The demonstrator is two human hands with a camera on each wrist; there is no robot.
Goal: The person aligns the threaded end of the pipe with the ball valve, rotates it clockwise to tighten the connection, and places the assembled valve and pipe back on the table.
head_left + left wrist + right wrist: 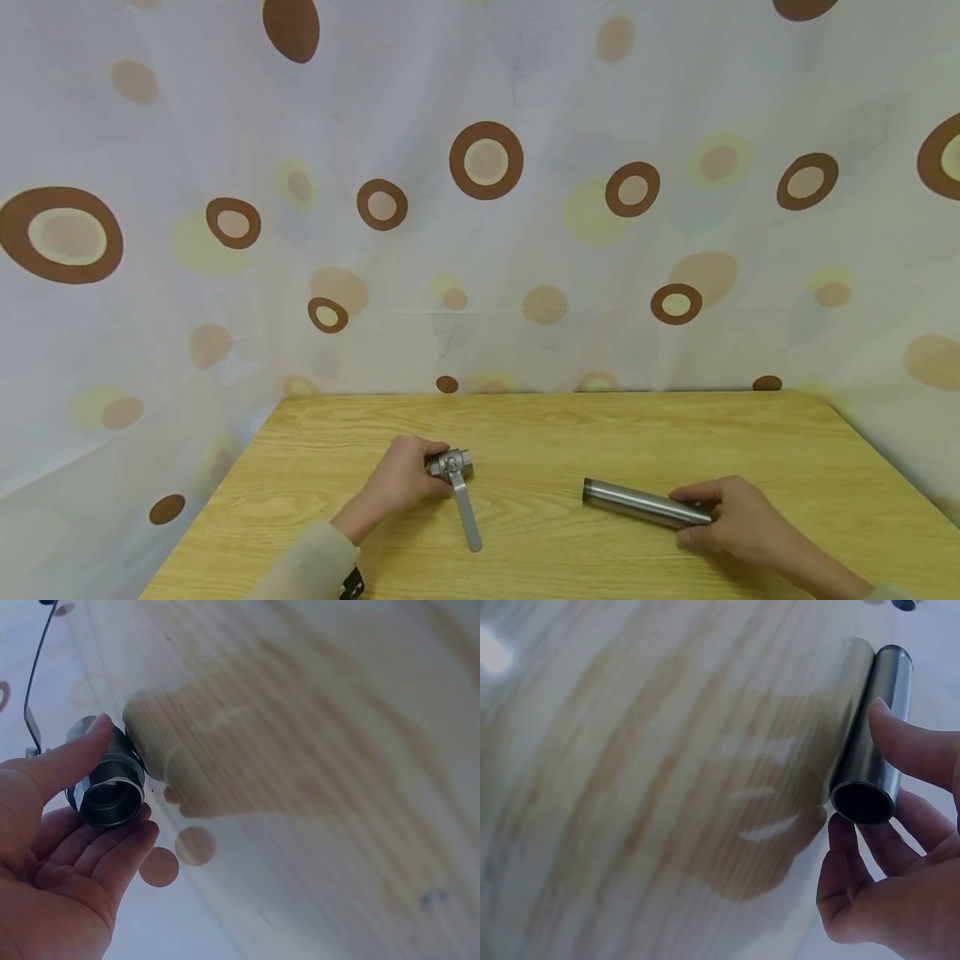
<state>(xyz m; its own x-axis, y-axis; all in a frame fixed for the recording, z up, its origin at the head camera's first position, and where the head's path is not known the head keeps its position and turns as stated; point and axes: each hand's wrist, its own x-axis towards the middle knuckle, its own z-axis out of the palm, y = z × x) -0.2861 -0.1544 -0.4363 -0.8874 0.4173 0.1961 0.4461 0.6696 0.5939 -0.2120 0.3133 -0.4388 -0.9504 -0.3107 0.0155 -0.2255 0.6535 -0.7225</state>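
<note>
My left hand [405, 477] grips a metal ball valve [452, 463] by its body, thumb on one side and fingers on the other. The valve's long flat lever [467, 517] points toward the front of the table. In the left wrist view the valve's threaded open end [111, 801] faces the camera. My right hand [738, 523] pinches the right end of a steel pipe [645, 505], whose dark left end points toward the valve. The right wrist view shows the pipe's hollow near end [863, 802] between thumb and fingers. Pipe and valve are apart.
A glossy wood-grain table [540, 433] lies under both hands. Behind it and at both sides hangs a pale curtain [525, 242] with brown and cream circles. A black object [351, 583] shows at the left sleeve [315, 562].
</note>
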